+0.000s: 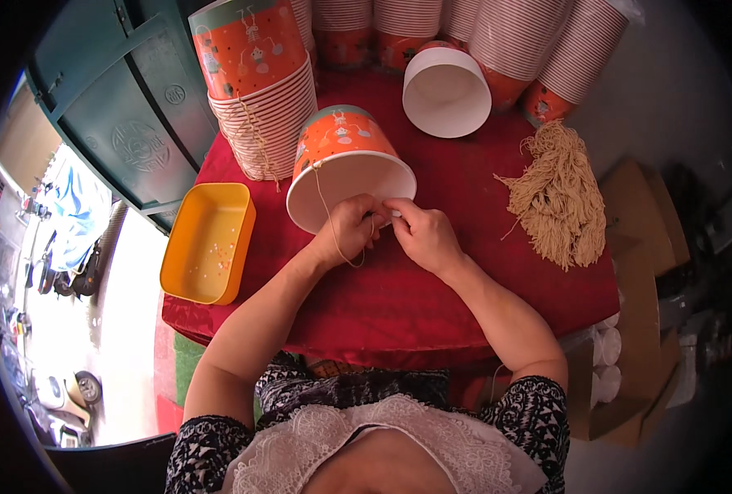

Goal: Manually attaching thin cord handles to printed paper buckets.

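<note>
A paper bucket (343,136), orange and green outside with printed figures, lies tilted on the table, its white mouth facing me. Thin tan cord (323,191) hangs from the left of its rim, crosses the mouth and loops under my left hand. My left hand (351,228) is closed at the lower rim, fingers curled on the cord. Close against it, my right hand (426,236) is closed in a pinch at the lower right rim. The fingertips meet there, so the cord's end is hidden, and what exactly the right fingertips pinch is hard to see.
A red cloth covers the table (464,305). Left stand a yellow tub (236,263) with small bits inside and a bucket stack (259,90) with cords. Another bucket (446,92) lies behind, before several stacks (514,49). A tan cord bundle (559,198) lies right; cardboard boxes (637,329) stand beyond.
</note>
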{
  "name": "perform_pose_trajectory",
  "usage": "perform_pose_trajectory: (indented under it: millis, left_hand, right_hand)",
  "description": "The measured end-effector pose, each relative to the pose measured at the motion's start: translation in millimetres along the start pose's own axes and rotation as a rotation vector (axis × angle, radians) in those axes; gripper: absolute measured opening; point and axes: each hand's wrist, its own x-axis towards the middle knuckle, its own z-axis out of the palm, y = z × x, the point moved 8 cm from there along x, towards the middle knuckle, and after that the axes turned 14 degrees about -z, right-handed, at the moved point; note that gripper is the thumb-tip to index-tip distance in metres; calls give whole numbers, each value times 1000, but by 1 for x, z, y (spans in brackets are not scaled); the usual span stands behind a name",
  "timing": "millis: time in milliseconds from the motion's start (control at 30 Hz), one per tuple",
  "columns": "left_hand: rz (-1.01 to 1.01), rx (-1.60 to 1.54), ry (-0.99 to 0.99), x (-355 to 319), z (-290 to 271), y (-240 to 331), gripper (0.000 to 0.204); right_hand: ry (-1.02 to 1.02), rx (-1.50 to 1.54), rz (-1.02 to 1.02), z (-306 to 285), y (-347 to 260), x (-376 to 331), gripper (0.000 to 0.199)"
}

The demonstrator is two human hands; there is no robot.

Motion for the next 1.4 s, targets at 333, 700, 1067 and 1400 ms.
perform_pose_trajectory:
  millis: [333, 700, 1067, 1400]
  left_hand:
    - [-43, 16, -18, 0, 1, 1, 9]
    - [-163, 78, 5, 0, 2, 18, 7]
    - [-245, -235, -78, 3, 2, 1, 7]
    - [-222, -78, -23, -2, 2, 1, 11]
  right_hand:
    - [-15, -59, 8, 3, 3, 0, 8]
    - [-48, 73, 125, 7, 17, -2, 2]
    - [-127, 163, 60, 3, 3, -1, 3]
    - [71, -22, 6, -4, 0, 6, 8]
